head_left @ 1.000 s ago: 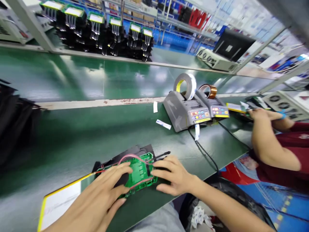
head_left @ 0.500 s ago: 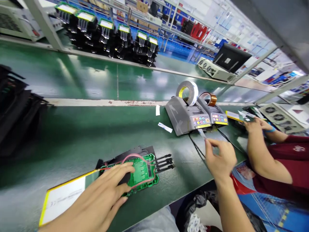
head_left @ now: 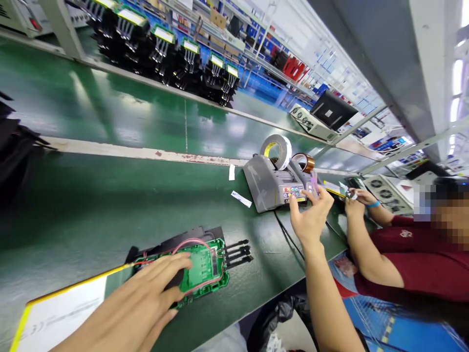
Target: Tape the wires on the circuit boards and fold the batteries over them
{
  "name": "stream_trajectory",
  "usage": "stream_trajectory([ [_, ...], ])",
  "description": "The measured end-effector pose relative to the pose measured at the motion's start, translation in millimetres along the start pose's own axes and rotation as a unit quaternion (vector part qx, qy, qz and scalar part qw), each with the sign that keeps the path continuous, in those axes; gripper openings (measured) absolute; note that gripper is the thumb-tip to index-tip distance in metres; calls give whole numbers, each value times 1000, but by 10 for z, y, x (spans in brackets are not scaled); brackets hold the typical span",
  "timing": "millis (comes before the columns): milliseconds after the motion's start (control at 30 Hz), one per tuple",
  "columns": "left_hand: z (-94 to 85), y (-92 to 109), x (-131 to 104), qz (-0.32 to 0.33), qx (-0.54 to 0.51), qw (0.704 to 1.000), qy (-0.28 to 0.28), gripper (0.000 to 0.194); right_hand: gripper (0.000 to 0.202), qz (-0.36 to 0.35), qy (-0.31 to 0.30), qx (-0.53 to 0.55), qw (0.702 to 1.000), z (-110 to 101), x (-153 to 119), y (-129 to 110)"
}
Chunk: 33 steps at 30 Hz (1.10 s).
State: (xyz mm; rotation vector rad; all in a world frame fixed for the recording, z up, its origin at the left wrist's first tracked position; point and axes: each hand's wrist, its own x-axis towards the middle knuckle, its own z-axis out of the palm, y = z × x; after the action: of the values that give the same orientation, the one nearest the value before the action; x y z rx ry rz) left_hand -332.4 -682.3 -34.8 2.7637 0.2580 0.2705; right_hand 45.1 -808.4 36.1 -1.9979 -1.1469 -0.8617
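My left hand (head_left: pixel 146 293) lies over a green plastic case (head_left: pixel 201 266) with pink and red wires, its thumb and fingers pressing around a dark part there. Black connectors (head_left: pixel 238 254) stick out of the case's right end. A flat white battery pack (head_left: pixel 66 308) with yellow edges lies to the left, partly under my forearm. My right hand (head_left: pixel 311 215) is raised in front of the grey tape dispenser (head_left: pixel 262 183). A short translucent strip of tape (head_left: pixel 314 181) stands up at its fingers, while the thumb is held apart.
Behind the first dispenser sits another with a brown tape roll (head_left: pixel 304 161). Two white slips (head_left: pixel 241 199) lie left of them. A co-worker in a dark red shirt (head_left: pixel 395 259) works at the right. Black parts (head_left: pixel 18 156) are piled at far left; a lined bin (head_left: pixel 282 322) stands below.
My right hand has lifted the tape strip up from the dispenser's front and turned, its thumb now apart. The view has swung right. My left hand stays on the case.
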Motion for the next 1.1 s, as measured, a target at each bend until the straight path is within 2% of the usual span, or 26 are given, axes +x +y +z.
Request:
stream_trajectory([
  [100,14,-4,14,0,14,1000,2,29,65,7,-32,-55,998,13,-28,141],
  [233,-54,37,62,8,13,1000,7,32,63,72,-71,-43,994,-96,6,140],
  [333,-130,89,83,14,-11,1000,10,27,53,55,-94,2,994,-234,85,-2],
  [400,-192,132,95,19,-27,999,21,28,37,-3,-169,83,982,-292,113,-231],
  [433,-224,154,104,20,-34,999,30,29,26,-37,-247,144,958,-300,111,-388],
  [467,-256,174,115,20,-40,998,36,29,18,-75,-350,211,909,-289,98,-567],
  [533,-310,208,143,19,-52,998,36,28,17,-155,-548,322,756,-214,46,-946],
  [567,-332,221,157,19,-57,998,36,28,18,-197,-614,347,682,-153,14,-1124],
  [600,-350,231,170,17,-63,997,34,26,20,-239,-656,352,624,-83,-16,-1282],
  [633,-363,238,181,16,-69,997,32,24,22,-279,-680,341,586,-8,-41,-1411],
  [667,-374,243,189,13,-72,997,28,23,23,-315,-691,320,566,65,-58,-1511],
  [767,-393,252,197,-5,-78,997,-2,18,25,-390,-688,240,563,224,-60,-1660],
  [867,-399,263,194,-17,-73,997,-17,18,23,-438,-669,185,571,272,-31,-1688],
  [1100,-397,280,212,-32,-91,995,-27,19,26,-466,-612,165,617,266,-110,-1679],
])
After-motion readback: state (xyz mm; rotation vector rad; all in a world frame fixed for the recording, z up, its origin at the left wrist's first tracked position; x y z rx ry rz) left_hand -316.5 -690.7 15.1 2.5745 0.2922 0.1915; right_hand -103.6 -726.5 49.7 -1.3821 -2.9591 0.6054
